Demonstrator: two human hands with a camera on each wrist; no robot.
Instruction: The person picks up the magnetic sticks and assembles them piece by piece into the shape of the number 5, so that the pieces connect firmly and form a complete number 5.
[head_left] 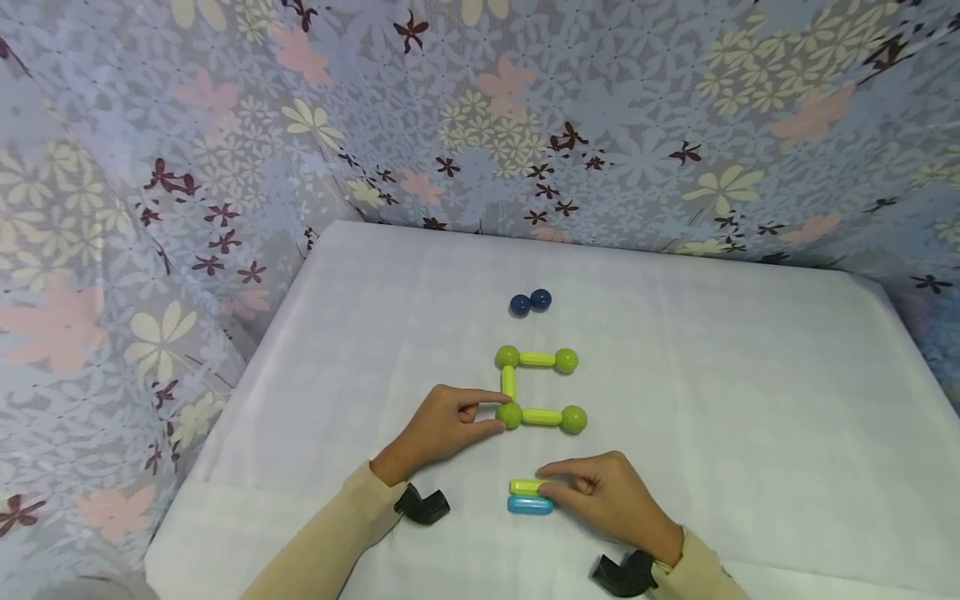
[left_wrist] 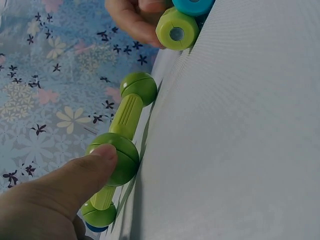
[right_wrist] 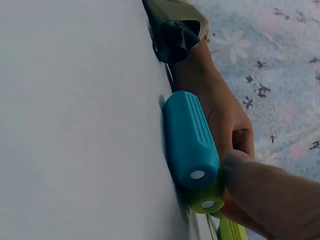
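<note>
Left hand (head_left: 450, 421): pinching corner ball (head_left: 512, 417) of green frame (head_left: 508, 382)!
Right hand (head_left: 609, 496): pinching green rod (head_left: 524, 487), nearside of the frame!
Blue rod (head_left: 529, 505): alongside, touching!

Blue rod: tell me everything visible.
The blue rod is short and looks plastic, with grooves along its side and a tapered end bearing a pale round disc. It lies on the white table, alongside a green rod and apparently touching it. Whether the right hand touches the blue one is unclear.
</note>
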